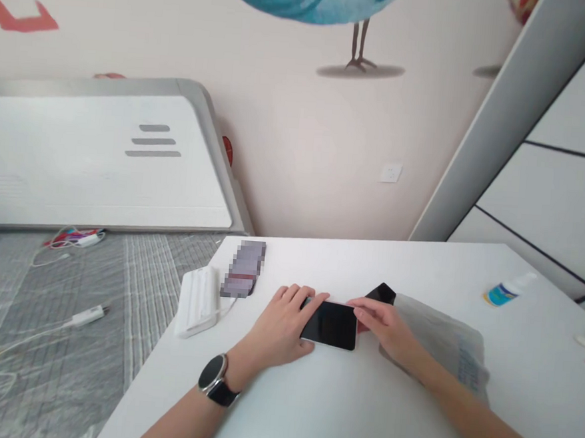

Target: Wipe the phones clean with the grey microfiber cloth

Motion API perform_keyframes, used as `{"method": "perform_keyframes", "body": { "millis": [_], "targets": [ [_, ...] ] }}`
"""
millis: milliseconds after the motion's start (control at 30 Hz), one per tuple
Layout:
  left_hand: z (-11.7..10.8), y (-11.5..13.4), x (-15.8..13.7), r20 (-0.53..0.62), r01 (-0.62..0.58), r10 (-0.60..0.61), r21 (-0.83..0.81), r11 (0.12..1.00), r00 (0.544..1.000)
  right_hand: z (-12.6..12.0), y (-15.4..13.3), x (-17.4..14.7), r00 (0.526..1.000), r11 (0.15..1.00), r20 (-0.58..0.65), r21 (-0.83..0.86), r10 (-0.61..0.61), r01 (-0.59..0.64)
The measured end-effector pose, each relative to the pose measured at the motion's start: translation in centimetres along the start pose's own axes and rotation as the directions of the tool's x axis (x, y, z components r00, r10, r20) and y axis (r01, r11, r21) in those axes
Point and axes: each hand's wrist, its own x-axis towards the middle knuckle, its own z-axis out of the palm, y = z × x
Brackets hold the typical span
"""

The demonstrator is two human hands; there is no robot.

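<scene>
Lying flat on the white worktop, a phone with a dark screen and pale edge sits between both hands. The left hand, with a black watch on its wrist, rests palm down at the phone's left end, fingers curled loosely over that edge and touching it. The right hand meets the phone's right end, thumb and forefinger pressed together on the upper right corner; whether they pinch something thin there cannot be told. Just behind the right hand a small black piece lies on the worktop, and a translucent plastic bag spreads out under and beyond the right forearm. To the left of the hands, near the worktop's edge, stand a white ribbed box and a blurred dark object just beside it. A small bottle with a blue label lies well apart on the right. White cables trail over the grey bed at the left.
</scene>
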Motion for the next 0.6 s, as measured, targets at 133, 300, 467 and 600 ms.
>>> {"method": "perform_keyframes", "body": {
  "millis": [133, 300, 467, 600],
  "targets": [
    [-0.09, -0.23, 0.06, -0.002, -0.029, 0.029, -0.013, 0.999, 1.0, -0.69, -0.45, -0.31, 0.993, 0.979, 0.111, 0.196, 0.041, -0.062],
    [-0.51, -0.72, -0.08, -0.051, -0.1, 0.1, 0.0, 0.995, 0.994, -0.78, -0.76, -0.67, 0.981, 0.944, 0.193, 0.32, 0.012, -0.075],
    [-0.85, -0.71, -0.23, -0.067, -0.118, 0.122, 0.066, 0.991, 0.99, -0.57, -0.69, -0.68, 0.977, 0.941, 0.212, 0.334, -0.012, -0.06],
    [-0.91, -0.61, -0.22, -0.077, -0.164, 0.172, 0.101, 0.981, 0.982, -0.64, -1.01, -0.62, 0.979, 0.964, 0.206, 0.26, -0.007, -0.047]
  ]
}}
